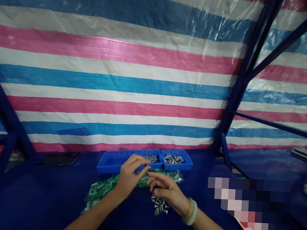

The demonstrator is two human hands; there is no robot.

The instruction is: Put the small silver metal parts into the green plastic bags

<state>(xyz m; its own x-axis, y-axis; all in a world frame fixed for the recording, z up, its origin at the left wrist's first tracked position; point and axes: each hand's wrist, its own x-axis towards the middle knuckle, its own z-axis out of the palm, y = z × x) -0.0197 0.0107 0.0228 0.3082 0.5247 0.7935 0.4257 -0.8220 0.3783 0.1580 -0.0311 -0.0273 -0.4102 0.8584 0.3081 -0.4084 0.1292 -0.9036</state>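
Observation:
My left hand (132,170) is raised in front of the middle blue bin (147,152), thumb and forefinger brought close in a pinch. Whatever sits between those fingertips is too small to make out. Close beside it, my right hand (168,189) points its forefinger at the left fingertips, while the other fingers curl toward the thumb; anything inside them is hidden. A bracelet (190,212) circles the right wrist. Just below the right hand lies a loose pile of small silver and dark metal pieces (161,207). Clear bags with green parts (100,191) spread behind both hands.
More small metal pieces (174,159) fill the right blue bin (189,165); the left blue bin (107,165) stands alongside. A dark flat phone-like object (61,159) lies at left. Blue posts (237,88) frame the table, with striped sheeting (118,92) behind. The lower right is pixelated.

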